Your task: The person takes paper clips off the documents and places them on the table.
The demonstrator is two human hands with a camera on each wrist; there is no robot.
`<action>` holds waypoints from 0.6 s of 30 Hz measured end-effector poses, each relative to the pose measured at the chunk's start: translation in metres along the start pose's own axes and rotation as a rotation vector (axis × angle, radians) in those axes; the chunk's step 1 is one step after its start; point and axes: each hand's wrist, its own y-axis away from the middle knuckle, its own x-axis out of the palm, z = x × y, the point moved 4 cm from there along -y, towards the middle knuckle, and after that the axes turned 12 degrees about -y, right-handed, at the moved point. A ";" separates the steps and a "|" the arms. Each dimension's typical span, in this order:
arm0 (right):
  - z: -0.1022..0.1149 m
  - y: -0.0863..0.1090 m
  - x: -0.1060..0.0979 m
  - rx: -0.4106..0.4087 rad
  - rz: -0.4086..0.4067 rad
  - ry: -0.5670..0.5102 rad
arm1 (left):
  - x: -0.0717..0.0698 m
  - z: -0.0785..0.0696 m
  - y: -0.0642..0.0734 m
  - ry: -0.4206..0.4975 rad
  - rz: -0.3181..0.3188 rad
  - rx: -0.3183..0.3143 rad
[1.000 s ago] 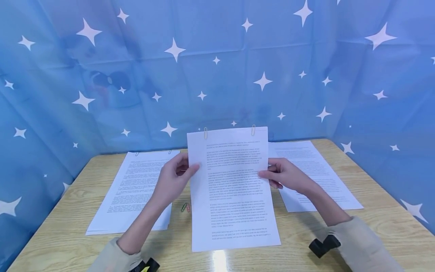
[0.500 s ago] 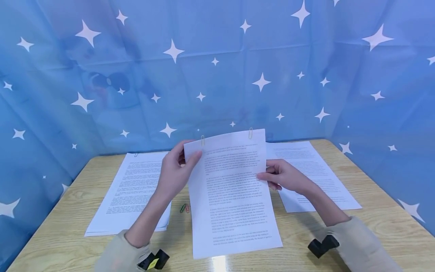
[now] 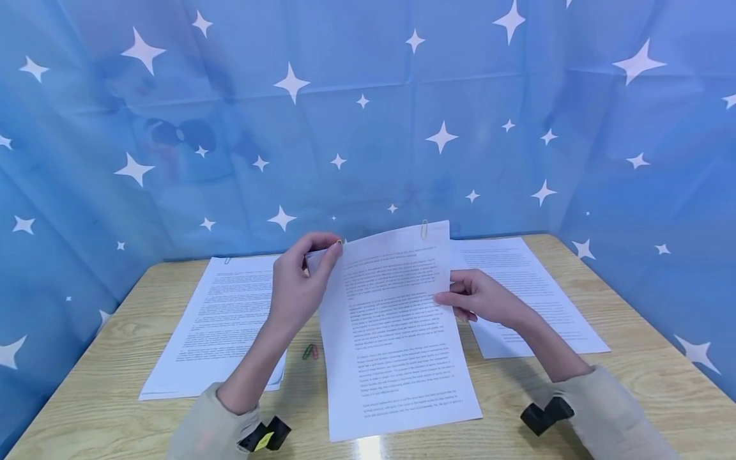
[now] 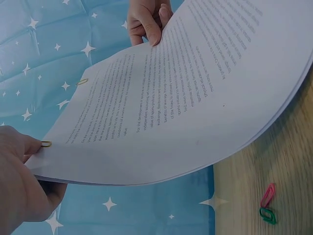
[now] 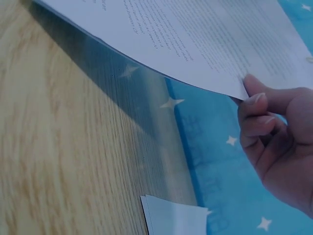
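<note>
A thin stack of printed sheets (image 3: pixel 397 332) is held up over the table, its left upper corner bent. My left hand (image 3: pixel 299 275) pinches the top edge at that corner, thumb and fingers on a yellowish paper clip (image 4: pixel 46 144) there. A second yellowish paper clip (image 3: pixel 424 229) sits on the same edge, farther right. My right hand (image 3: pixel 489 299) grips the stack's right side between thumb and fingers, as the right wrist view also shows.
Left on the wooden table (image 3: pixel 109 358) lies a printed stack (image 3: pixel 218 332) with a clip at its top. Printed paper (image 3: pixel 535 300) lies at the right. A green paper clip (image 4: pixel 267 215) and a red paper clip (image 4: pixel 268 195) lie between. Behind hangs a blue starred curtain (image 3: pixel 368 140).
My left hand has slid up from the stack's left side to the clip at its top left corner. That corner has bent and dropped a little. The right hand keeps its grip.
</note>
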 end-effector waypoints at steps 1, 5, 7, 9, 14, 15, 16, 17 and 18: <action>0.000 0.000 0.000 -0.001 0.002 0.003 | 0.000 0.000 0.000 -0.003 -0.006 0.004; 0.002 0.001 -0.001 0.002 0.007 0.012 | 0.000 0.000 0.002 -0.008 -0.021 0.017; 0.003 0.002 -0.001 0.002 0.005 0.015 | 0.000 0.000 0.002 -0.012 -0.029 0.020; 0.003 0.002 -0.001 0.003 0.005 0.018 | 0.000 0.001 0.002 -0.016 -0.036 0.021; 0.003 0.001 0.000 -0.001 0.002 0.028 | -0.002 0.000 0.002 -0.017 -0.046 0.014; 0.002 0.001 0.000 -0.002 -0.001 0.029 | -0.002 0.000 0.002 -0.017 -0.047 0.012; 0.002 0.001 0.000 -0.003 -0.002 0.032 | -0.002 0.000 0.002 -0.015 -0.050 0.009; 0.002 0.000 0.000 -0.004 -0.005 0.034 | -0.002 0.000 0.002 -0.016 -0.054 0.008; 0.001 0.000 0.000 -0.005 -0.006 0.037 | -0.003 0.000 0.002 -0.017 -0.058 0.008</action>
